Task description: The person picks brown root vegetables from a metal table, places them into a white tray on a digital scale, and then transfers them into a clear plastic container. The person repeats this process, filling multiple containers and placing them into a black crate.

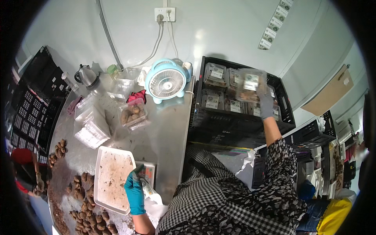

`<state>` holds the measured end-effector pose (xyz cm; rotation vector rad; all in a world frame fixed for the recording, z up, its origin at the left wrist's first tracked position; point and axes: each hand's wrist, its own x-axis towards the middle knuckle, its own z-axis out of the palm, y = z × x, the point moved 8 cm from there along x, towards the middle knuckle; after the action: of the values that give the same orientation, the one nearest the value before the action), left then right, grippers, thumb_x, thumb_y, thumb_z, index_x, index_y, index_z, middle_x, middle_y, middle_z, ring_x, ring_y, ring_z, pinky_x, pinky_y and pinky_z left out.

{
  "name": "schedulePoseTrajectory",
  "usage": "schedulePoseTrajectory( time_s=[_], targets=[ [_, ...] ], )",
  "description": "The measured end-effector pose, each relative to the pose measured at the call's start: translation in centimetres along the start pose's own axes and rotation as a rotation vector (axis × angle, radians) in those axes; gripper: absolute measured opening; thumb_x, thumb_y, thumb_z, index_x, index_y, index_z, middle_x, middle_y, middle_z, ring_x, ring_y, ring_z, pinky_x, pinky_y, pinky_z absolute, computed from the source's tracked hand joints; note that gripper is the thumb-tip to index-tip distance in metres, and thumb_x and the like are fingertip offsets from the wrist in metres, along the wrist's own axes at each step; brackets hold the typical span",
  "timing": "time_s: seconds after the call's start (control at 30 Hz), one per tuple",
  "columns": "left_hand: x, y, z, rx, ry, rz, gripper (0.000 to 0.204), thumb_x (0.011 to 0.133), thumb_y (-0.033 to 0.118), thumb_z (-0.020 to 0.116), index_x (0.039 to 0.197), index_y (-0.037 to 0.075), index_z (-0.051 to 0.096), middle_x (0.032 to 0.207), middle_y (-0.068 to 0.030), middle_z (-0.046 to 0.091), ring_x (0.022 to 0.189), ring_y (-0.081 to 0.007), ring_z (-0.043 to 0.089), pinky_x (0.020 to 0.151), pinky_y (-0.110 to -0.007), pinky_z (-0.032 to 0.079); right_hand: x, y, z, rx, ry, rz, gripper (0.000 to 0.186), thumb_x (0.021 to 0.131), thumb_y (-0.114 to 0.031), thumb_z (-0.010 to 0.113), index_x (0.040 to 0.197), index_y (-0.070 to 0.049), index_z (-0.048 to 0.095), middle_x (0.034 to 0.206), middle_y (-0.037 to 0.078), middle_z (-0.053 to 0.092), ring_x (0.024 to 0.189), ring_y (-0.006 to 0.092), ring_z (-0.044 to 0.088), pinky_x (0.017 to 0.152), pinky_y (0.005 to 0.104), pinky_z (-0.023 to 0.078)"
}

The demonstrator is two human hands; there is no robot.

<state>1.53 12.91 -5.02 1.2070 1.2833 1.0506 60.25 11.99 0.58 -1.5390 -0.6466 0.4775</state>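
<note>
Fingers of my gray-gloved right hand point(266, 103) are clamped on the near right edge of a clear box point(247, 85), which is blurred, with a pale label on its lid and something brown inside. My left hand point(135, 194), in a teal glove, has its fingers bent in close together at the right rim of a white tray point(113, 164); I cannot tell whether they pinch anything. Just beside them lie a scale point(150, 171), partly covered, and a white roll point(150, 192). The clear box is above a black crate point(231, 127), where labelled boxes point(212, 101) sit in rows. Crumbs of dirt speckle the tray, and brown lumps point(88, 217) spread over the metal table point(162, 139) to its left. Farther up the table, an open box point(133, 113) holds more lumps, next to stacked empty boxes point(92, 125). Beyond stand a blue fan point(166, 83) and a kettle point(87, 76). At far left, a person in red point(22, 158) works near black crates point(29, 119).
</note>
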Motion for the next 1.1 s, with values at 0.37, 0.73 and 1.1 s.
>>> schedulePoseTrajectory(
  time_s=[0.37,0.73,1.1],
  targets=[
    [3.2,-4.5,-0.1,-0.08,0.057,-0.159,0.038,0.095,0.035,0.05,0.108,0.002,0.064,0.097,-0.003,0.064,0.082,-0.0096,0.055,0.072,-0.022,0.044,15.4,14.1,-13.4,0.023,0.398,0.292,0.04,0.087,-0.018,0.059,0.124,-0.006,0.049,0.114,0.009,0.056,0.106,0.0241,0.054,0.083,0.0408,0.047],
    [11.5,-6.0,4.5,-0.369,0.164,-0.395,0.019,0.084,0.03,0.061,0.093,0.014,0.06,0.081,-0.0008,0.053,0.073,-0.012,0.052,0.057,-0.029,0.044,-1.3,0.6,11.1,-0.264,-0.398,-0.055,0.025,0.092,-0.021,0.052,0.105,-0.001,0.06,0.094,0.005,0.061,0.087,0.0139,0.055,0.078,0.03,0.045],
    [14.2,8.0,0.5,-0.962,0.537,0.209,0.021,0.088,0.023,0.059,0.097,0.004,0.058,0.08,0.0006,0.052,0.065,-0.0073,0.042,0.059,-0.023,0.037,-28.7,6.4,36.6,-0.705,-1.294,-0.812,0.029,0.08,-0.022,0.066,0.097,0.0,0.058,0.077,0.012,0.061,0.073,0.0194,0.061,0.067,0.0353,0.048]
  ],
)
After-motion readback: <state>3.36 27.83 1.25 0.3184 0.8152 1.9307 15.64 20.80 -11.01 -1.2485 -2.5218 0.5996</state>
